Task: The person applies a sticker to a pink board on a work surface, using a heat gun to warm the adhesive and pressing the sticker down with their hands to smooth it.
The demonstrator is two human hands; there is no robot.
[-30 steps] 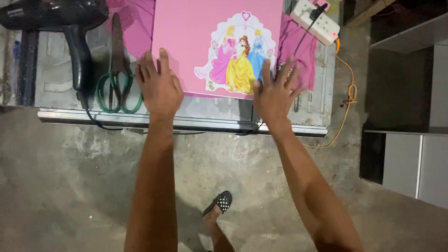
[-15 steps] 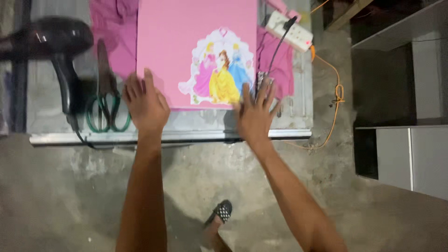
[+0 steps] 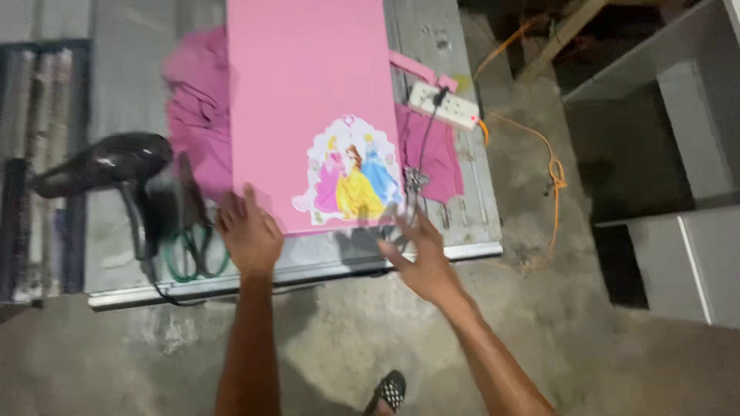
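Head view: blurred right hand [image 3: 420,258], scissors [image 3: 193,246] smeared.

Pink panel's [image 3: 304,92] colourful, perhaps stuck-on picture [image 3: 348,173]

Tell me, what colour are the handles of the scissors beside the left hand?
The scissors have green handles, seen blurred in the head view.

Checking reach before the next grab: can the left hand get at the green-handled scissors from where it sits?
Probably yes. The left hand rests at the pink board's near corner, and the scissors lie just beside it on the grey table. Only the black hair dryer sits farther left, not between.
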